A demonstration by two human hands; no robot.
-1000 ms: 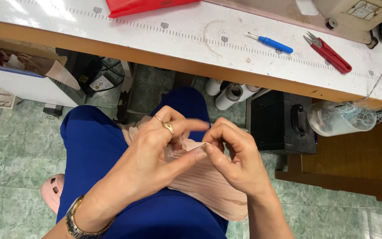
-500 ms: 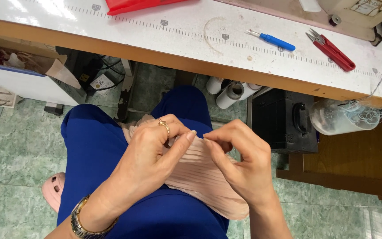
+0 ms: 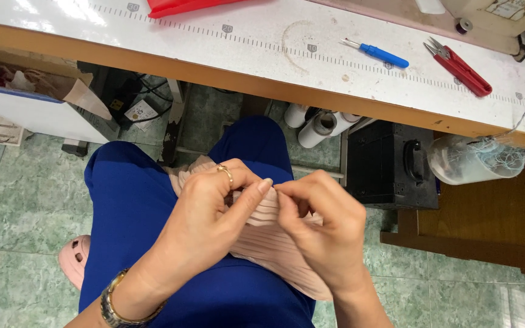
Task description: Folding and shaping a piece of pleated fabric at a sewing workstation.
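Observation:
A piece of pale pink pleated fabric [image 3: 268, 246] lies on my lap, over blue trousers [image 3: 129, 200]. My left hand [image 3: 214, 209], with a gold ring and a gold wristwatch, pinches the fabric's upper edge between thumb and fingers. My right hand [image 3: 323, 231] grips the same edge right beside it, fingertips of both hands touching. Much of the fabric is hidden under my hands.
The white worktable [image 3: 244, 42] with a printed ruler runs across the top; on it lie a blue seam ripper [image 3: 377, 53], red thread snips [image 3: 460, 68] and a red object [image 3: 183, 6]. Below are a black motor box [image 3: 390, 164], thread cones [image 3: 317, 124], a cardboard box [image 3: 37, 97] and a plastic container [image 3: 466, 161].
Both hands have stayed on the fabric edge, fingers shifting slightly along it. The view has drifted a little, so the table items sit further left.

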